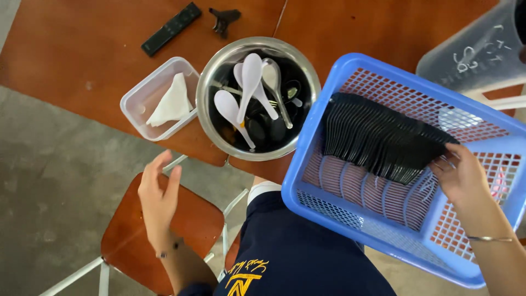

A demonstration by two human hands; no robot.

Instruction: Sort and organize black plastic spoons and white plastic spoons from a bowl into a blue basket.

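Black plastic spoons (378, 143) lie nested in a row inside the blue basket (329, 109), the right hand (463, 178) pinching their 4 o'clock end—light, stiff, probably slippery, best gripped across the stack—while the left hand (159, 200) hovers open, empty.

I see a blue mesh basket (329, 104) holding a black spoon stack (378, 140). The steel bowl (219, 68) reads silver, with white spoons (251, 77) and black ones inside. The tub (137, 98) is clear, its napkin (172, 101) white. The table (82, 49) and stool (137, 235) are reddish-brown; the remote (171, 28) is black. The shorts (296, 252) are navy with yellow print.
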